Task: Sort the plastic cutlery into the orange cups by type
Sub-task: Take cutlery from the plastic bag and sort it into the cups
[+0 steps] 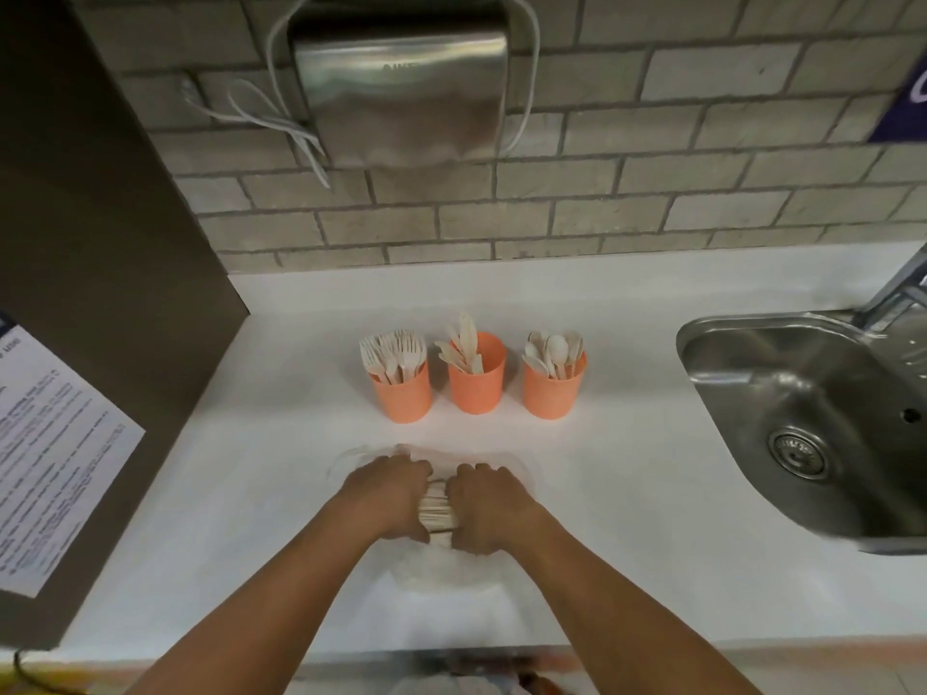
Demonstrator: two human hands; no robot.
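Note:
Three orange cups stand in a row on the white counter. The left cup [405,396] holds cream forks, the middle cup [476,383] holds knives, and the right cup [552,391] holds spoons. In front of them lies a clear plastic bag [441,569]. My left hand [389,494] and my right hand [489,509] press together from both sides on a bundle of cream cutlery [437,511] over the bag. Only a narrow strip of the bundle shows between my hands, so its type is hidden.
A steel sink [812,423] with a tap [903,288] is set into the counter at the right. A steel hand dryer [401,87] hangs on the brick wall behind. A brown panel with a printed notice [50,453] borders the left side.

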